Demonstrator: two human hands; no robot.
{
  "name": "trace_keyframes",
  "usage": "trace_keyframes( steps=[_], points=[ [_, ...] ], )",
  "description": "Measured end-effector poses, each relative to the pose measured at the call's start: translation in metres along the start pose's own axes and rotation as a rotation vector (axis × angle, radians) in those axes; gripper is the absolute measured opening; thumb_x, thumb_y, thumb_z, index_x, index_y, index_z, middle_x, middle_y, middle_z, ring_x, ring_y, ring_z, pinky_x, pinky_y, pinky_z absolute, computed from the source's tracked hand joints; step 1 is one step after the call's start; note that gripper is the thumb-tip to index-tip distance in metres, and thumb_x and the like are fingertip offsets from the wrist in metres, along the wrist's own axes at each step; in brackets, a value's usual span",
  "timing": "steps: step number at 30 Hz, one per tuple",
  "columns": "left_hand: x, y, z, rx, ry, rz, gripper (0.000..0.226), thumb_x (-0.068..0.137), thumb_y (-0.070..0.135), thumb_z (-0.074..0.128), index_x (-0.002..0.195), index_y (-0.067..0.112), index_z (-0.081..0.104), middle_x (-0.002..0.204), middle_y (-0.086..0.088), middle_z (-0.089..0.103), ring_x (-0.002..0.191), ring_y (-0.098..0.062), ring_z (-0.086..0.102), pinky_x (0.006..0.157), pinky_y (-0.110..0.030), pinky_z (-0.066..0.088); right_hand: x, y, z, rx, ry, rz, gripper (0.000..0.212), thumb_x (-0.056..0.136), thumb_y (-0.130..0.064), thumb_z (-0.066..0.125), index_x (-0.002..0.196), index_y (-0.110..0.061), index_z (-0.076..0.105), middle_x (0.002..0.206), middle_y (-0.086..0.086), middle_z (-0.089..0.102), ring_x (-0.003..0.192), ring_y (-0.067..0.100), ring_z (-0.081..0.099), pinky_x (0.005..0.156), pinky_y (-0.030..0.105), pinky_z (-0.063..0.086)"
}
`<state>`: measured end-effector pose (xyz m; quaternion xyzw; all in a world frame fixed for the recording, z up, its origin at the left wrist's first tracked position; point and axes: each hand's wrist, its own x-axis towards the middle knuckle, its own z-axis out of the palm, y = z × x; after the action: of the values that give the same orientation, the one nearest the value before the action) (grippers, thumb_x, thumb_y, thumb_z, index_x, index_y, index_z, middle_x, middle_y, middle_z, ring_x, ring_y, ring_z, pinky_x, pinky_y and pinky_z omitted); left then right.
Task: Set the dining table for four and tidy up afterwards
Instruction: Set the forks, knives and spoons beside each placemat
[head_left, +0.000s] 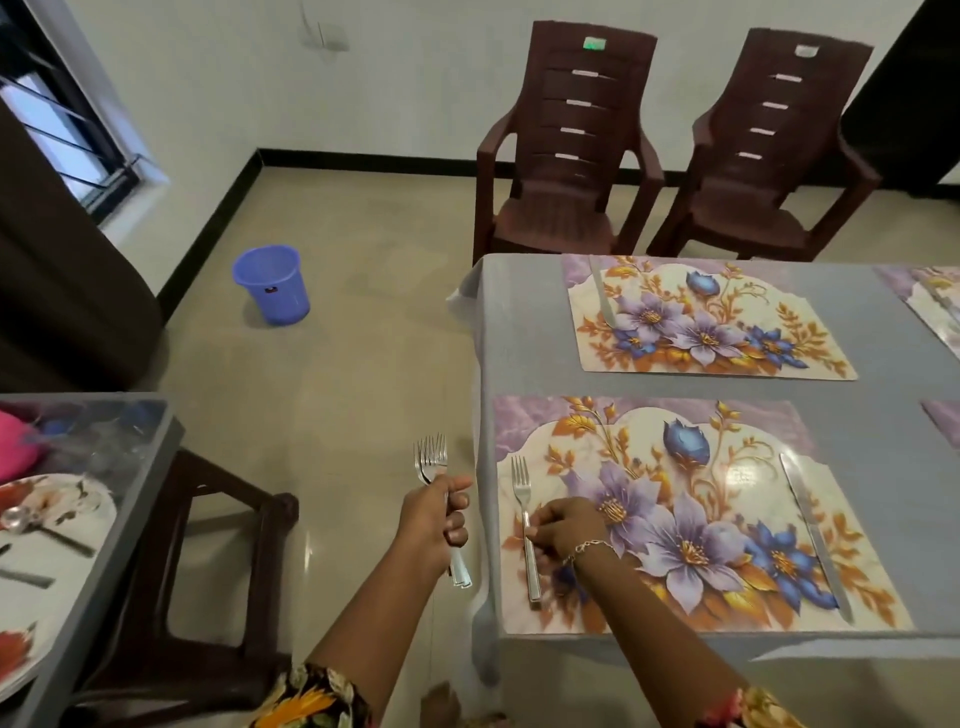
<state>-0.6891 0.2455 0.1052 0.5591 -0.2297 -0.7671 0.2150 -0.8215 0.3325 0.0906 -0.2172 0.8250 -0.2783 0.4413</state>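
Right hand (566, 527): fingers (540, 522) are pinching the fork (532, 569) at mid-handle. They are laying it along the left edge of the near placemat (727, 467), tines pointing far. Left hand (434, 519): fingers are wrapping round the bundle of forks (432, 460), holding it upright just left of the desk (519, 364), over the floor.

Risks, as judged:
- The bundle is hanging past the desk edge, so a slackening grip would be sending forks to the floor.
- The laid fork is sitting close to the mat's left border, so a nudge from the wrist or bracelet could be skewing it or sliding it off.

Counts:
- Forks: one on the mat; the bundle is looking like three by its handle ends, not certain.
- Knives: two. The near knife (815, 540) is lying on the near mat's right side, the far knife (602, 301) on the far placemat (701, 322), left side.
- Placemats: four. Two are showing whole; the far-right mat (930, 296) and near-right mat (943, 423) are being cut by the frame edge.
- Chairs: two, the left chair (566, 145) and right chair (779, 156), standing beyond the far edge.
- Bin (272, 283): one, on the floor, far left.
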Motion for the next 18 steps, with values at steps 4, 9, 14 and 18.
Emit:
trace_keyframes(
  steps=[4,9,14,18],
  points=[
    [0.0034,0.0029,-0.0012,0.017,-0.022,-0.012,0.031,0.101,0.017,0.034,0.086,0.002,0.057,0.060,-0.002,0.038,0.025,-0.002,0.020,0.031,-0.011,0.016,0.0015,-0.0024,0.0008,-0.102,0.004,0.000,0.027,0.077,-0.002,0.070,0.058,-0.016,0.057,0.060,0.002,0.059,0.061,0.021,0.059,0.076,0.038,0.056],
    [-0.0016,0.0045,-0.0037,0.039,-0.032,-0.024,0.026,0.098,0.012,0.039,0.083,0.003,0.058,0.061,-0.002,0.038,0.025,-0.003,0.020,0.031,-0.011,0.016,0.0047,-0.0016,0.0036,-0.248,0.028,-0.050,0.028,0.081,-0.006,0.066,0.058,-0.017,0.054,0.060,0.001,0.063,0.057,0.016,0.062,0.077,0.035,0.057],
    [-0.0039,0.0041,-0.0059,0.047,-0.051,-0.033,0.025,0.098,0.012,0.039,0.083,0.003,0.058,0.061,-0.002,0.038,0.025,-0.003,0.020,0.032,-0.010,0.016,-0.0004,0.0005,0.0037,-0.339,0.066,-0.104,0.023,0.085,-0.015,0.062,0.065,-0.016,0.052,0.072,0.009,0.068,0.070,0.026,0.067,0.074,0.035,0.057],
    [-0.0024,0.0019,-0.0095,0.060,-0.053,-0.036,0.032,0.101,0.018,0.036,0.084,0.002,0.058,0.060,-0.002,0.039,0.025,-0.002,0.020,0.032,-0.009,0.017,-0.0045,0.0015,-0.0003,-0.462,0.124,-0.355,0.026,0.088,-0.014,0.059,0.114,-0.016,0.059,0.097,0.006,0.066,0.084,0.018,0.061,0.082,0.024,0.049]
  ],
)
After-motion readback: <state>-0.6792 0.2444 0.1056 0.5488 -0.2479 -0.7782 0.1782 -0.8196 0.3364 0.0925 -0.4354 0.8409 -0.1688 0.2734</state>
